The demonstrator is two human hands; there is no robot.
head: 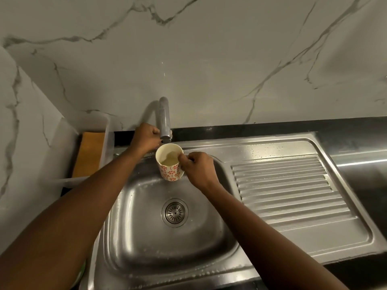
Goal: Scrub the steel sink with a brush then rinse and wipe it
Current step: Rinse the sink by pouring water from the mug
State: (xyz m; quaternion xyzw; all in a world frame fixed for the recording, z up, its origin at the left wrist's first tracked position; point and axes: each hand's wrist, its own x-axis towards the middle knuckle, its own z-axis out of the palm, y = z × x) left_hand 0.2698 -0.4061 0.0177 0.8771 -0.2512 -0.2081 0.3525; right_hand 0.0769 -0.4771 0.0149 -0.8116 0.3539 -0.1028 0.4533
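Note:
The steel sink lies below me, its basin wet, with a round drain strainer in the middle. My right hand grips a white cup with red flower patterns by its rim and side, upright over the back of the basin, directly under the spout of the steel tap. Water sits inside the cup. My left hand is curled round the base of the tap, behind the cup. No brush is visible.
A ribbed steel draining board with water drops stretches to the right of the basin. A clear plastic container holding an orange-brown board stands at the left against the marble wall. Black countertop borders the sink at the back and right.

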